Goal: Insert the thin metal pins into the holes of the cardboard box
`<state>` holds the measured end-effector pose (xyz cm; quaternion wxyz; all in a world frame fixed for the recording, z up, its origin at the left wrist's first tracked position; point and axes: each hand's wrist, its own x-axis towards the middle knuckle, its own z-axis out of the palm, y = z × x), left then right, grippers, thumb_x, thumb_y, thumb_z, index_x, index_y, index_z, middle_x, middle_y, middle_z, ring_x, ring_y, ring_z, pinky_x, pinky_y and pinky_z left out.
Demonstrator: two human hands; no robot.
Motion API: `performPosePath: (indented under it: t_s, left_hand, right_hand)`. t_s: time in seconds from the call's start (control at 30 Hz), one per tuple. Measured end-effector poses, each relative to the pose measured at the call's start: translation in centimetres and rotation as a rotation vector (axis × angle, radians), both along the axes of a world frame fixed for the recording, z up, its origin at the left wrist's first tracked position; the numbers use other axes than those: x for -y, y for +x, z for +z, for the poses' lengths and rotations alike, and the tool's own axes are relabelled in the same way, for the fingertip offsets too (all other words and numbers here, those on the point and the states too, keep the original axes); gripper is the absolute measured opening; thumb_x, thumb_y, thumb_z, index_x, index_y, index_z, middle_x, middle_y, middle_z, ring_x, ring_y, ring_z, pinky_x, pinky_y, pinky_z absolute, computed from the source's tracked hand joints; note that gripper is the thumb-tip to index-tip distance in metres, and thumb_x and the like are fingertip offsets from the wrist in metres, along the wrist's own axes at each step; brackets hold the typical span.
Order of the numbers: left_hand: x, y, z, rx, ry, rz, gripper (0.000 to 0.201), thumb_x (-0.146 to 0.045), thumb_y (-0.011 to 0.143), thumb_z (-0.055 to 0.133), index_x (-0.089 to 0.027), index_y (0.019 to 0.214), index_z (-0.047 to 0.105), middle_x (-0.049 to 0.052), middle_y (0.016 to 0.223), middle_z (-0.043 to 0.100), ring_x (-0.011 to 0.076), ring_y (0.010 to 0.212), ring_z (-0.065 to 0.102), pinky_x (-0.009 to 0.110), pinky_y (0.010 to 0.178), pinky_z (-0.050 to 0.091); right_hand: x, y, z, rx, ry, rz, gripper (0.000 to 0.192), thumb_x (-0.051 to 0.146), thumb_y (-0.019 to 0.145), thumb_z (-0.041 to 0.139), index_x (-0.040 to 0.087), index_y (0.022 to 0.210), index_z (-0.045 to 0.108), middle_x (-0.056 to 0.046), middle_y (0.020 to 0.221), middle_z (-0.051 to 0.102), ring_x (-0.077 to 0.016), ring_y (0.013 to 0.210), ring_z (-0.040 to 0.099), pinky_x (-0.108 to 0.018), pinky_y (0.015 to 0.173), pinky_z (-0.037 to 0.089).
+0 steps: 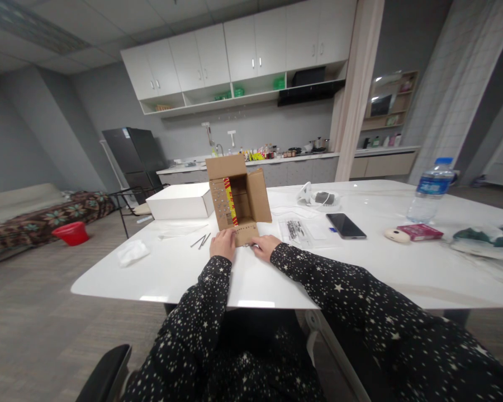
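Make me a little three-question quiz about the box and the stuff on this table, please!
1. True or false: both hands, the left hand and the right hand, touch the cardboard box.
2. Which lies nearest the right hand? A) water bottle B) phone C) clear bag
3. Fill in: left of the cardboard box on the table sits a closed ____ box.

Key: 1 true; 2 C; 3 white
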<state>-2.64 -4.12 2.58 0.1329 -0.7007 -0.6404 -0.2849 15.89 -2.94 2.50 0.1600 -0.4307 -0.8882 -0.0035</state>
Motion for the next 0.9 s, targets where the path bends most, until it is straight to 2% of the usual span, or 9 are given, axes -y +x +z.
performPosePath:
  t_s: [0.47,0.9]
  left_hand:
    - [-0.25,-0.10,-0.27,-0.012,0.004,0.021,0.026,-0.026,0.092,0.038,-0.022,0.106,0.059,0.006,0.105,0.064,0.0219,0.103,0.057,0.035,0.086,0.042]
    - [0.35,0.30,0.21,0.035,-0.043,0.016,0.025,-0.023,0.089,0.041,-0.023,0.106,0.059,0.007,0.106,0.062,0.0208,0.099,0.059,0.033,0.084,0.045]
  right_hand:
    - [-0.17,-0.02,-0.16,0.003,-0.004,-0.003,0.029,0.028,0.087,0.043,0.025,0.108,0.062,-0.003,0.096,0.070,-0.0181,0.087,0.062,-0.026,0.077,0.040]
    - [0.12,0.00,0.07,0.014,-0.009,-0.016,0.029,0.028,0.088,0.042,0.025,0.109,0.062,-0.004,0.097,0.070,-0.0186,0.088,0.063,-0.026,0.077,0.040]
